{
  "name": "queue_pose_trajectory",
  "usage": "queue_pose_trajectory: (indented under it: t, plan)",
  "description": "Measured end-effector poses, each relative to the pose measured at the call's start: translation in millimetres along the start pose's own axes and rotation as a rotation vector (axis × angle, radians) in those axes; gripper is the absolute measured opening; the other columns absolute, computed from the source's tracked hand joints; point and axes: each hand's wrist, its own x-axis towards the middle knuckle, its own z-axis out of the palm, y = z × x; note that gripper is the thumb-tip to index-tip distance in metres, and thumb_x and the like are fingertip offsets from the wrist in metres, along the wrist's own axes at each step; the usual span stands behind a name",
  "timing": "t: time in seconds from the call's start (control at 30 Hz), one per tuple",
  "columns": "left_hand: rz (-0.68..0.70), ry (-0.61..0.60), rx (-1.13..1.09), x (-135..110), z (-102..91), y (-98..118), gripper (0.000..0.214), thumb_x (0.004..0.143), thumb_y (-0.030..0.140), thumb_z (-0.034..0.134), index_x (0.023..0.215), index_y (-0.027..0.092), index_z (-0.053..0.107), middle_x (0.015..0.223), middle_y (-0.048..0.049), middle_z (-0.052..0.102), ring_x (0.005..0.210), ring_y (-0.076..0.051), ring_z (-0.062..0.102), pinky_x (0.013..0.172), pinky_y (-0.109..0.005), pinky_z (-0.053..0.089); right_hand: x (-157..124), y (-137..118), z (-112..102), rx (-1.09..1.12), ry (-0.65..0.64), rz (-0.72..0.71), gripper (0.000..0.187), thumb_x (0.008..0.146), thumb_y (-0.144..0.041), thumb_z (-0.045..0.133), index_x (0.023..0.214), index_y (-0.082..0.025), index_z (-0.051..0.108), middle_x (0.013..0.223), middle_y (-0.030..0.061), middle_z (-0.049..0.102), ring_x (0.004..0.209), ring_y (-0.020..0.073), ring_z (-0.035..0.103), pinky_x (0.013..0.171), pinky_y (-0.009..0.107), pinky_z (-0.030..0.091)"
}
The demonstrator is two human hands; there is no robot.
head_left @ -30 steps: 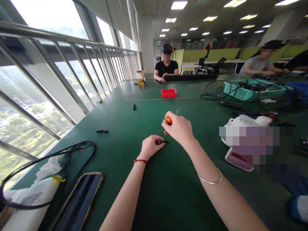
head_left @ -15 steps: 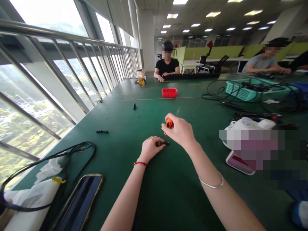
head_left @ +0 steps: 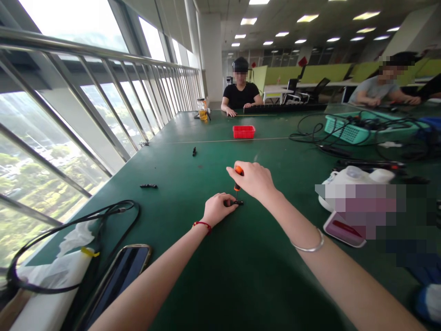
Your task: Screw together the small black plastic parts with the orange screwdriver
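My left hand (head_left: 219, 209) rests on the green table, its thumb and fingers closed on a small black part (head_left: 238, 202) that lies on the surface. Above it, my right hand (head_left: 257, 178) grips the orange and black handle of a screwdriver (head_left: 237, 187). The screwdriver stands nearly upright, its thin shaft pointing down at the black part. Whether the tip sits in a screw is too small to tell. Two more black pieces lie apart on the table: a long one (head_left: 149, 186) to the left and a short one (head_left: 194, 151) farther back.
Beyond my hands stands a red tray (head_left: 244, 132). At left are a black cable (head_left: 134, 220) and a phone (head_left: 127, 262). To the right lie a white bottle (head_left: 344, 177) and a teal basket (head_left: 339, 128) with cables. Across the table sits a person (head_left: 241, 94); another (head_left: 382, 85) is at right.
My right hand has turned around the screwdriver handle, with its thumb now stretched across it to the left. The left hand stays on the black part. The view has shifted slightly.
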Motion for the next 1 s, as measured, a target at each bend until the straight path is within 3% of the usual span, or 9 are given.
queue_pose_trajectory:
  t: [0.07, 0.23, 0.4, 0.53, 0.73, 0.9, 1.0]
  plan:
    - [-0.03, -0.011, -0.016, 1.0, -0.6, 0.6, 0.017, 0.073, 0.037, 0.06, 0.083, 0.025, 0.068, 0.07, 0.0037, 0.062, 0.07, -0.013, 0.056, 0.058, -0.023, 0.036, 5.7, -2.0, -1.0, -0.003, -0.02, -0.013, 0.04, 0.088, -0.049, 0.029, 0.072, -0.023, 0.055, 0.072, 0.0026, 0.064, 0.066, 0.0176, 0.059, 0.053, 0.025, 0.032]
    - [-0.127, -0.153, -0.058, 11.1, -9.6, 1.9, 0.022, 0.068, 0.041, 0.063, 0.08, 0.024, 0.068, 0.069, 0.0046, 0.062, 0.064, -0.012, 0.056, 0.054, -0.022, 0.033, 19.9, -6.9, -7.0, -0.037, -0.099, 0.001, 0.023, 0.08, -0.038, 0.042, 0.085, -0.024, 0.06, 0.083, 0.0046, 0.067, 0.077, 0.0212, 0.061, 0.061, 0.028, 0.039]
    - [-0.134, -0.306, -0.071, 25.5, -20.3, 2.8, 0.025, 0.061, 0.042, 0.068, 0.077, 0.022, 0.068, 0.064, 0.0051, 0.059, 0.061, -0.011, 0.053, 0.051, -0.021, 0.03, 26.7, -9.1, -13.0, -0.067, -0.159, 0.008, 0.028, 0.078, -0.041, 0.043, 0.086, -0.024, 0.064, 0.089, 0.0069, 0.068, 0.084, 0.0243, 0.061, 0.067, 0.032, 0.042]
    - [-0.137, -0.331, -0.091, 28.5, -20.0, 1.2, 0.027, 0.06, 0.043, 0.068, 0.076, 0.021, 0.067, 0.06, 0.0053, 0.057, 0.057, -0.011, 0.05, 0.05, -0.022, 0.029, 28.8, -8.4, -14.4, -0.096, -0.175, -0.016, 0.031, 0.08, -0.04, 0.04, 0.082, -0.024, 0.066, 0.09, 0.0073, 0.068, 0.086, 0.024, 0.062, 0.069, 0.033, 0.043]
    - [-0.139, -0.347, -0.147, 29.1, -18.8, -2.0, 0.028, 0.059, 0.043, 0.069, 0.075, 0.02, 0.067, 0.055, 0.0054, 0.053, 0.054, -0.01, 0.046, 0.049, -0.022, 0.028, 25.2, -8.3, -17.8, -0.108, -0.186, -0.03, 0.025, 0.074, -0.038, 0.049, 0.086, -0.023, 0.065, 0.09, 0.0068, 0.068, 0.085, 0.0239, 0.062, 0.069, 0.033, 0.044]
    - [-0.136, -0.378, -0.187, 34.1, -20.3, -2.2, 0.03, 0.056, 0.044, 0.07, 0.072, 0.019, 0.068, 0.055, 0.0046, 0.054, 0.053, -0.01, 0.045, 0.049, -0.022, 0.028, 21.2, -9.9, -18.1, -0.123, -0.162, -0.031, 0.034, 0.082, -0.043, 0.04, 0.081, -0.021, 0.065, 0.088, 0.0096, 0.068, 0.086, 0.0252, 0.062, 0.07, 0.035, 0.043]
    - [-0.145, -0.405, -0.207, 36.5, -20.0, -2.8, 0.031, 0.055, 0.043, 0.071, 0.072, 0.018, 0.067, 0.058, 0.0038, 0.056, 0.055, -0.011, 0.046, 0.05, -0.022, 0.03, 20.4, -8.8, -18.6, -0.134, -0.159, -0.035, 0.025, 0.08, -0.037, 0.044, 0.086, -0.022, 0.063, 0.091, 0.0087, 0.067, 0.085, 0.0239, 0.061, 0.069, 0.033, 0.043]
